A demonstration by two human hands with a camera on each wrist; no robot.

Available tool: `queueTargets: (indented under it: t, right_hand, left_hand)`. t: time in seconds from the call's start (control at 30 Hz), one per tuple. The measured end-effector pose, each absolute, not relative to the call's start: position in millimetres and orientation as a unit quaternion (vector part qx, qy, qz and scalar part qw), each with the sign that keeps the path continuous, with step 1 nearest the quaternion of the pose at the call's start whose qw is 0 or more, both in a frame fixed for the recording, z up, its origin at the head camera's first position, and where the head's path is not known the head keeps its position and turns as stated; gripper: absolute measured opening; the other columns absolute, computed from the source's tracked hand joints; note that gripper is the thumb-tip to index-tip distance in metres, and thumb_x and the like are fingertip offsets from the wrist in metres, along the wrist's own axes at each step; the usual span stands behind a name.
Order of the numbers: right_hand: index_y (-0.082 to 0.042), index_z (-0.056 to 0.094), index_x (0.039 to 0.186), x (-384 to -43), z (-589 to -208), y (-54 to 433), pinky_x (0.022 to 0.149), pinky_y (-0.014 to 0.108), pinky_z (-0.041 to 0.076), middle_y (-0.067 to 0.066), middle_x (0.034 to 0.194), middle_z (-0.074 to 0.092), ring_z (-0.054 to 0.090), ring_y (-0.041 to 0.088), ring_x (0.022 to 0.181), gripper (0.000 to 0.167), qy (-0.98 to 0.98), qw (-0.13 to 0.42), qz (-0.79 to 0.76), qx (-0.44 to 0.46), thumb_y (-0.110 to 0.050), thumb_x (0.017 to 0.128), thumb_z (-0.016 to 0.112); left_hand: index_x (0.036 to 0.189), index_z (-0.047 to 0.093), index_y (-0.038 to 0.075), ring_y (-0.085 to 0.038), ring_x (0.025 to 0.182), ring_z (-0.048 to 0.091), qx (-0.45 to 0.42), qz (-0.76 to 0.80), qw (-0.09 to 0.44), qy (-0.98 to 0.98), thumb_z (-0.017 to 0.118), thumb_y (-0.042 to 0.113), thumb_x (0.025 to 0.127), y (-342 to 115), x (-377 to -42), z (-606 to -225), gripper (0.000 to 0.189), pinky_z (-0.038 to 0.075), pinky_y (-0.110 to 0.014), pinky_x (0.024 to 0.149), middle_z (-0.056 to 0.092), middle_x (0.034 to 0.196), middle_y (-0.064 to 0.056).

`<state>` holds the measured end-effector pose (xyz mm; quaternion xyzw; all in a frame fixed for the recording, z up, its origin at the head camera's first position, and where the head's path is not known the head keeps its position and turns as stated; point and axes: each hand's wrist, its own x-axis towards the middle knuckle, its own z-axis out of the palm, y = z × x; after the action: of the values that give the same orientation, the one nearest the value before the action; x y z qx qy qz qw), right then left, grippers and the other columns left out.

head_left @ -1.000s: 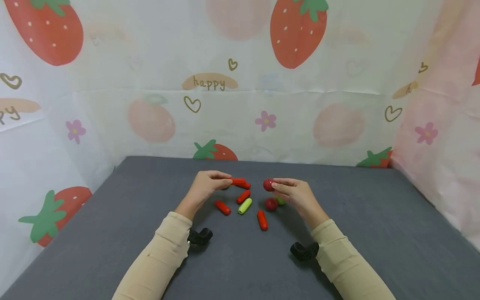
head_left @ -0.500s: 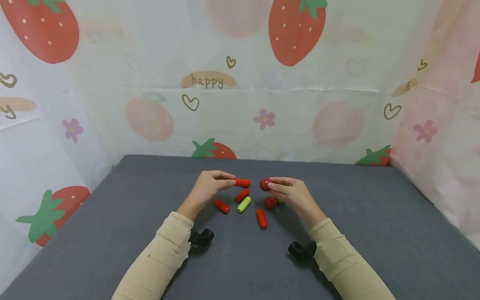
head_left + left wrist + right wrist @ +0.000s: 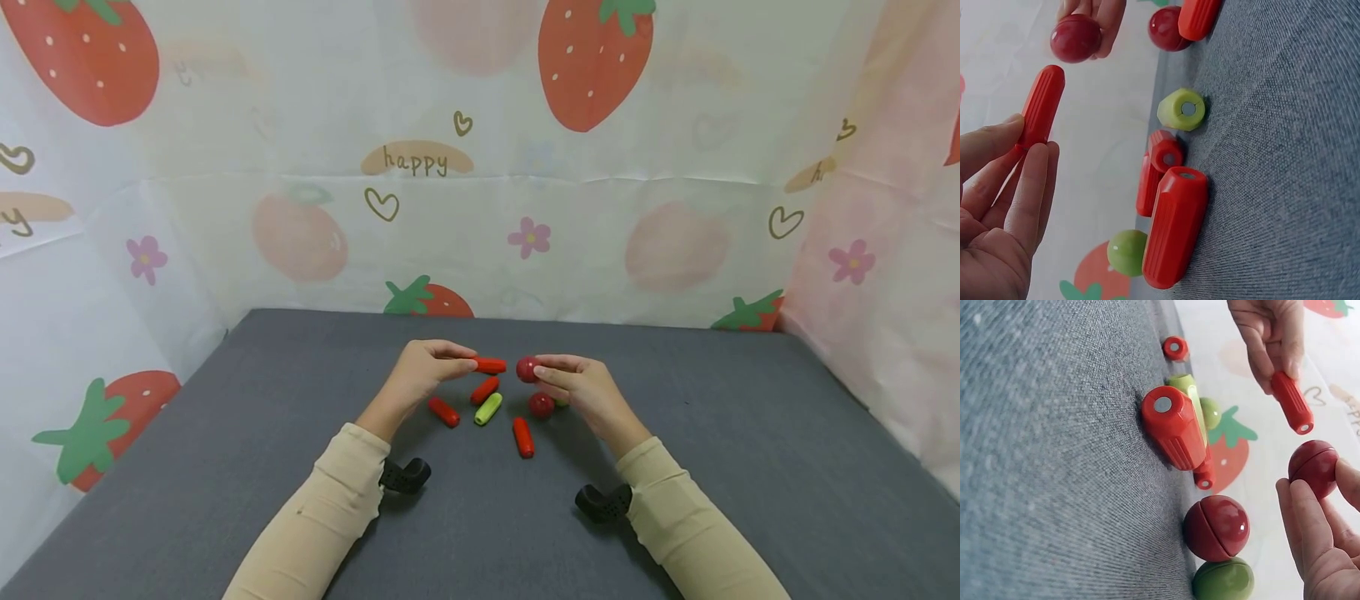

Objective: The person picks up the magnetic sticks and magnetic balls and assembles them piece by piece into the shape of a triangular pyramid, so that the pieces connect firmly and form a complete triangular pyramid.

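Note:
My left hand (image 3: pixel 420 375) pinches a red magnetic rod (image 3: pixel 491 366) between thumb and fingers, above the table. Facing it, my right hand (image 3: pixel 588 392) holds a dark red ball (image 3: pixel 527 369) by its fingertips. A narrow gap parts the rod's free end from the ball in the head view. The right wrist view shows a round metallic disc on the rod's tip and a seam around the held ball (image 3: pixel 1314 467). Below the right hand, a second dark red ball (image 3: pixel 542 406) lies on the table, touching a green ball (image 3: pixel 1224 579).
Several red rods (image 3: pixel 444 412) and one yellow-green rod (image 3: pixel 488 409) lie on the dark grey table (image 3: pixel 225 467). Another red rod (image 3: pixel 523 437) is nearest the person. A further green ball (image 3: pixel 1127 253) shows in both wrist views. A patterned cloth (image 3: pixel 450 233) hangs behind.
My left hand has moved right with the red rod, and my right hand has shifted slightly left with the ball. The gap between rod and ball has narrowed. Both grips stay the same.

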<state>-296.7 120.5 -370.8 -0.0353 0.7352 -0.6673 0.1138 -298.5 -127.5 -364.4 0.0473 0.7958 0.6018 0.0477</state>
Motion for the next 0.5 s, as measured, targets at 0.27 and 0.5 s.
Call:
queueTargets:
  t: [0.27,0.5]
  right_hand:
    - [0.000,0.059,0.135,-296.1,-370.6,119.4,0.106,0.038,0.049,0.017,0.137,0.061,0.071,0.007,0.104,0.043,0.731,0.113,-0.672,-0.044,-0.018,0.096,0.066]
    - [0.000,0.060,0.134,-296.2,-370.3,119.1,0.105,0.037,0.050,0.017,0.136,0.062,0.071,0.007,0.103,0.042,0.732,0.111,-0.670,-0.044,-0.018,0.097,0.066]
  left_hand:
    - [0.117,0.074,0.010,-0.027,0.117,0.064,0.043,0.604,0.052,0.794,0.074,0.024,0.091,-124.0,-296.9,-362.8,0.030,0.042,-0.052,0.111,0.066,0.129,-0.009]
    - [0.115,0.075,0.011,-0.027,0.115,0.065,0.046,0.600,0.050,0.797,0.073,0.023,0.091,-122.9,-296.4,-362.7,0.027,0.042,-0.053,0.110,0.068,0.126,-0.008]
